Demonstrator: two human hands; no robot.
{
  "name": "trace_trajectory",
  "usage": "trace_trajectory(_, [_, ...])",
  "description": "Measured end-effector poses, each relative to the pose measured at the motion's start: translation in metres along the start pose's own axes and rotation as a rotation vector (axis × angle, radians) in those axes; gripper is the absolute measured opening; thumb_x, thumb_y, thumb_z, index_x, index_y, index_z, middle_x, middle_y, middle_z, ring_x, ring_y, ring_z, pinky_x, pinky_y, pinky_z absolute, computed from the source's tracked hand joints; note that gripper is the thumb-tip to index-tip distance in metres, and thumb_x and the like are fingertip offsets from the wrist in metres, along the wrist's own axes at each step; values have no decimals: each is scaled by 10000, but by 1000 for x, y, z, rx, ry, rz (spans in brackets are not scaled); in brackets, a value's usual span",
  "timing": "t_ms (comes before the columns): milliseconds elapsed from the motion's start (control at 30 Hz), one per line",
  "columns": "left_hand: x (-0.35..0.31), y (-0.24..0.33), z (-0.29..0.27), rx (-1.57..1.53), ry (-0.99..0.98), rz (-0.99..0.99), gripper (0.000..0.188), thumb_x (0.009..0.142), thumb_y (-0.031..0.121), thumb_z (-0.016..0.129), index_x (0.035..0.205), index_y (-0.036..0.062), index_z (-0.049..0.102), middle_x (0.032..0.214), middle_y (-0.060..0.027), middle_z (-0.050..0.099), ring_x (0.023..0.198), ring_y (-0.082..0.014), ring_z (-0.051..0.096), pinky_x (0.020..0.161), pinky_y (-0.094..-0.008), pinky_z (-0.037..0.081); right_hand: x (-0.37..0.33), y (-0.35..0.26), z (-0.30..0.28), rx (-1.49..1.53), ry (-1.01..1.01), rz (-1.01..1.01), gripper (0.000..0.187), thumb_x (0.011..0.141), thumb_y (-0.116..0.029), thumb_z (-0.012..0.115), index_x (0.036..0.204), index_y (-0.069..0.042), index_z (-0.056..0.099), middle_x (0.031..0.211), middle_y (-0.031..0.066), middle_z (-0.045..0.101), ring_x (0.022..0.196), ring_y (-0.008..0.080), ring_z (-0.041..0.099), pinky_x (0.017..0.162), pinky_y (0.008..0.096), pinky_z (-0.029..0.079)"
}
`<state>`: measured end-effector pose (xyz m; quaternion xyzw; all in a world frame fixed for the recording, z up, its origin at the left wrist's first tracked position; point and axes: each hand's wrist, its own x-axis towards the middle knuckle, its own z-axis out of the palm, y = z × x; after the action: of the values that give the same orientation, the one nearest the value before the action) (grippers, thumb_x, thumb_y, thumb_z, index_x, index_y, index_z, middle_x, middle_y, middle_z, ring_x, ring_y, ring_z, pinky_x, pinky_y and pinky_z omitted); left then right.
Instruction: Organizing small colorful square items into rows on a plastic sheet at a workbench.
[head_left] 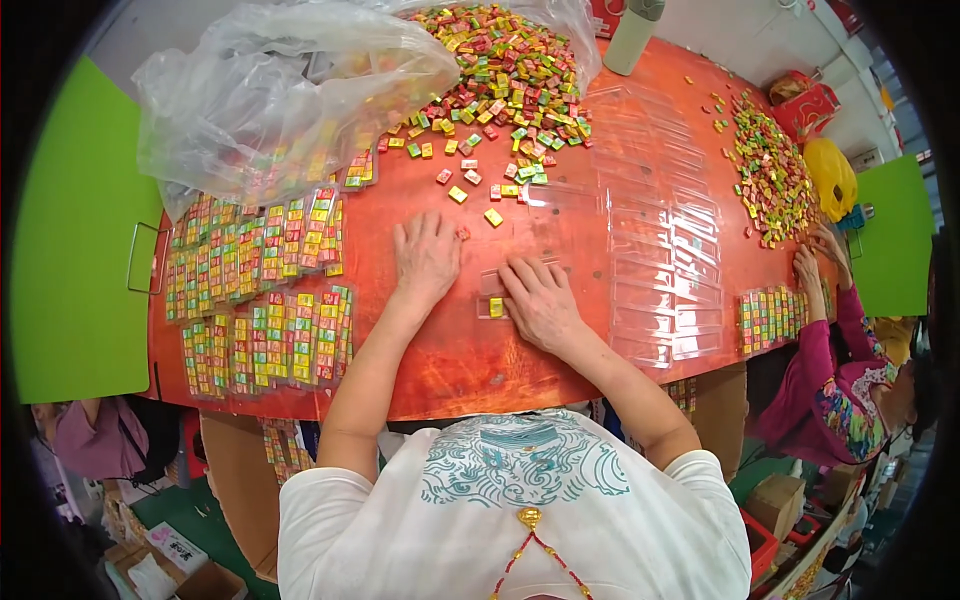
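Nearest is a white shirt [515, 492]; the right hand [540, 303] rests over a clear tray [484, 308] holding a yellow box [496, 308]. The left hand [428, 260] lies beside a red box [463, 233]; either grip is uncertain.

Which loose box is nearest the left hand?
The red box just right of the left hand, too close to tell if they touch; the loose yellow box farther right lies clearly apart, like the rest.

A red table [450, 375] stands before a pale far wall [715, 30]; bright green panels [75, 250] flank it left and right; green floor [190, 505] shows near left.
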<state>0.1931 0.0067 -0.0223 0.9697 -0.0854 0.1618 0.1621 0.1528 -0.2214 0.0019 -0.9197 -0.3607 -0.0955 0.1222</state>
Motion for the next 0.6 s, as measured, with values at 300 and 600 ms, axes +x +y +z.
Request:
trace_trajectory(300, [-11, -2, -19, -150, 141, -95, 316, 891, 215, 653, 1180, 89, 623, 1305, -165, 567, 1226, -333, 524, 1004, -533, 355, 38, -12, -3, 24, 97, -53, 446, 858, -223, 690, 1262, -67, 581, 1309, 136, 541, 1206, 290, 518, 965, 434, 379])
trace_trajectory(600, [-55, 17, -26, -21, 130, -70, 200, 887, 196, 637, 1026, 54, 622, 1243, -170, 570, 1207, -373, 508, 1016, -632, 311, 30, -30, 11, 139, 122, -124, 180, 858, -132, 680, 1029, -85, 651, 916, 75, 584, 893, 248, 588, 896, 436, 398])
